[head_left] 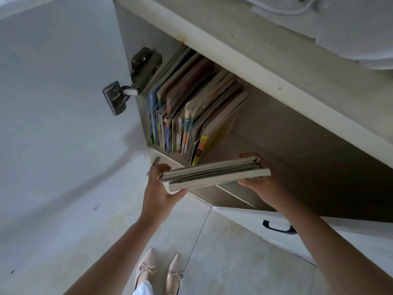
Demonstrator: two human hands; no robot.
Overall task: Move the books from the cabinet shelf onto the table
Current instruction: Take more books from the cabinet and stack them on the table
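A small stack of thin books [214, 174] lies flat between my hands, just in front of the cabinet shelf [165, 157]. My left hand [161, 188] grips the stack's left end, thumb on top and fingers underneath. At the right end my right hand [261, 182] holds it the same way, fingers curled over the far edge. Several more books [187, 116] stand upright, leaning, at the left of the shelf. The right part of the shelf is bare. The table top [276, 58] runs above the cabinet opening.
The open cabinet door [53, 103] with metal hinges [136, 79] stands at the left. A lower white door with a dark handle [278, 227] sits at the right. White cloth and a cable [340, 22] lie on the top. My feet in pale shoes [159, 271] stand on the tiled floor.
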